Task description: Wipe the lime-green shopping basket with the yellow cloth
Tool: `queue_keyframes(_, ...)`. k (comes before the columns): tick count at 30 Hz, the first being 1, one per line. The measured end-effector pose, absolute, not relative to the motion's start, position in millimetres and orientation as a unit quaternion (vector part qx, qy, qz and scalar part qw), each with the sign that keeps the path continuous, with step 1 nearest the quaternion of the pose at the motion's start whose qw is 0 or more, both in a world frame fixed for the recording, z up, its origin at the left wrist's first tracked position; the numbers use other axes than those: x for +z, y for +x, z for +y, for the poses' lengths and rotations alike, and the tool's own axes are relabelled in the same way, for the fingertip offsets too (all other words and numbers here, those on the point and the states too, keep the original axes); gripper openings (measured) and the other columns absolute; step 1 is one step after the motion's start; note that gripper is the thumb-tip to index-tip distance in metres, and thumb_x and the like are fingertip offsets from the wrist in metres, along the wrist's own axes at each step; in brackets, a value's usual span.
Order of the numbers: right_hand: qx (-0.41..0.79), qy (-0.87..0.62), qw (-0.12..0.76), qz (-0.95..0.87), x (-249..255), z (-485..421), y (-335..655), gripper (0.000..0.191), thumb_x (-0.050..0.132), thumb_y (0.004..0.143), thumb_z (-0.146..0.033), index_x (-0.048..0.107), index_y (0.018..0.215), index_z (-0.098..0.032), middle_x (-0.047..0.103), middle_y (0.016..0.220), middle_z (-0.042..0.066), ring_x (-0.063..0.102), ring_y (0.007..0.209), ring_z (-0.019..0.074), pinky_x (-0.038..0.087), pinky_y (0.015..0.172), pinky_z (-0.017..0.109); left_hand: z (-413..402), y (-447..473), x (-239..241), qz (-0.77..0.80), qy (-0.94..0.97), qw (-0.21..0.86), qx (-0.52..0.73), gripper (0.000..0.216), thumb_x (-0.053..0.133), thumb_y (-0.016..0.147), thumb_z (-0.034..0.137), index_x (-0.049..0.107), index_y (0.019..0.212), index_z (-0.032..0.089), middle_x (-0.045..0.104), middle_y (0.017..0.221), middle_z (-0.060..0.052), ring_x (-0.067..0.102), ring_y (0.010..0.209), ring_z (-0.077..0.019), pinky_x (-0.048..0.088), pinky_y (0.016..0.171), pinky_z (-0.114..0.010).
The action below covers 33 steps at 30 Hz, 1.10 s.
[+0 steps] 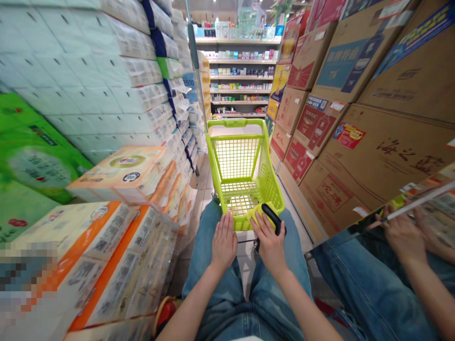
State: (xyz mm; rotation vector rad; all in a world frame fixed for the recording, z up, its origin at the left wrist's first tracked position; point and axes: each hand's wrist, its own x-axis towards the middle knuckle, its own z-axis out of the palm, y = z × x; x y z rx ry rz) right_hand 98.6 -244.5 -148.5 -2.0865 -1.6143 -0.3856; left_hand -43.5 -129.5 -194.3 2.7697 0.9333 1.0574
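A lime-green plastic shopping basket cart (273, 187) stands in front of my knees, its mesh inside facing up. My left hand (224, 241) lies flat at the near left corner of the basket, fingers stretched out and nothing in them. On the near right corner, my right hand (268, 244) presses a yellow cloth (255, 212) against the basket, fingers laid over it. Beside those fingers runs a curved black handle (272, 218). How the right thumb sits on the cloth is hidden.
Stacked white tissue packs (88, 71) and orange-edged tissue bundles (117, 237) line the left. Cardboard boxes (391, 137) are piled on the right, above a mirror (384, 265) reflecting my arms and legs. A grey pole (193, 47) rises beside the cart; goods shelves (241, 78) stand at the far end.
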Motion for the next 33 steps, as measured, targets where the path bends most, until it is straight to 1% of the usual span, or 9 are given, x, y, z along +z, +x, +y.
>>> queue_keyframes(5,-0.174,-0.797,0.229,-0.531,-152.8,-263.7,138.8,0.089,0.037,0.077,0.003,0.021,0.155,-0.036,0.044,0.154,0.003,0.036,0.144,0.0195,0.003,0.119,0.058,-130.3,-42.8,-193.3,0.298,0.889,0.020,0.347,0.071,0.037,0.093,0.011,0.006,0.157,0.015,0.030,0.160,-0.013,0.021,0.151,-0.0249,0.033,0.118,-0.047)
queue_keyframes(9,-0.172,-0.808,0.258,-0.502,-157.2,-260.7,139.4,0.089,0.036,0.077,0.002,0.016,0.156,-0.035,0.041,0.156,0.004,0.033,0.146,0.0205,0.008,0.119,0.058,-130.4,-43.0,-192.5,0.300,0.887,0.020,0.349,0.072,0.037,0.092,0.010,0.006,0.157,0.015,0.031,0.160,-0.013,0.021,0.151,-0.0244,0.033,0.118,-0.046)
queue_keyframes(12,-0.164,-0.819,0.277,-0.475,-158.4,-248.9,116.2,0.087,0.036,0.079,0.001,0.017,0.157,-0.031,0.038,0.158,0.006,0.028,0.148,0.0224,0.006,0.119,0.059,-130.3,-42.9,-193.0,0.300,0.887,0.024,0.351,0.073,0.037,0.092,0.010,0.006,0.157,0.016,0.031,0.160,-0.012,0.021,0.151,-0.0239,0.033,0.118,-0.046)
queue_keyframes(15,-0.153,-0.806,0.276,-0.500,-156.2,-232.8,83.9,0.084,0.035,0.079,0.002,0.021,0.156,-0.028,0.038,0.157,0.006,0.027,0.148,0.0209,0.001,0.119,0.058,-129.9,-42.7,-194.3,0.300,0.886,0.026,0.351,0.073,0.038,0.092,0.011,0.006,0.157,0.016,0.031,0.160,-0.013,0.020,0.151,-0.0238,0.033,0.118,-0.046)
queue_keyframes(21,-0.129,-0.757,0.298,-0.567,-149.8,-206.0,42.6,0.067,0.038,0.090,-0.004,0.034,0.152,-0.029,0.046,0.152,0.004,0.029,0.147,0.0168,-0.008,0.120,0.052,-127.4,-43.7,-195.8,0.293,0.888,0.015,0.355,0.071,0.040,0.094,0.015,0.006,0.157,0.016,0.032,0.159,-0.015,0.021,0.150,-0.0259,0.034,0.116,-0.048)
queue_keyframes(25,-0.124,-0.743,0.283,-0.594,-147.4,-210.2,53.0,0.068,0.039,0.091,-0.003,0.033,0.152,-0.032,0.046,0.152,0.003,0.032,0.145,0.0154,-0.012,0.119,0.051,-127.5,-43.8,-195.4,0.296,0.886,0.014,0.356,0.070,0.038,0.094,0.013,0.007,0.157,0.016,0.032,0.159,-0.014,0.022,0.150,-0.0253,0.034,0.117,-0.047)
queue_keyframes(29,-0.131,-0.739,0.250,-0.612,-150.2,-231.3,85.5,0.074,0.038,0.087,0.001,0.031,0.152,-0.034,0.045,0.153,0.002,0.033,0.145,0.0152,-0.009,0.120,0.054,-129.4,-42.9,-194.4,0.299,0.887,0.013,0.352,0.070,0.038,0.094,0.011,0.008,0.157,0.016,0.031,0.160,-0.013,0.022,0.150,-0.0248,0.033,0.118,-0.047)
queue_keyframes(33,-0.160,-0.777,0.254,-0.554,-156.1,-253.8,126.9,0.076,0.038,0.083,0.003,0.036,0.150,-0.033,0.046,0.153,0.002,0.035,0.144,0.0171,-0.002,0.120,0.054,-130.1,-42.2,-194.3,0.305,0.890,0.013,0.339,0.073,0.039,0.092,0.010,0.006,0.157,0.014,0.030,0.160,-0.014,0.020,0.151,-0.0247,0.031,0.118,-0.047)
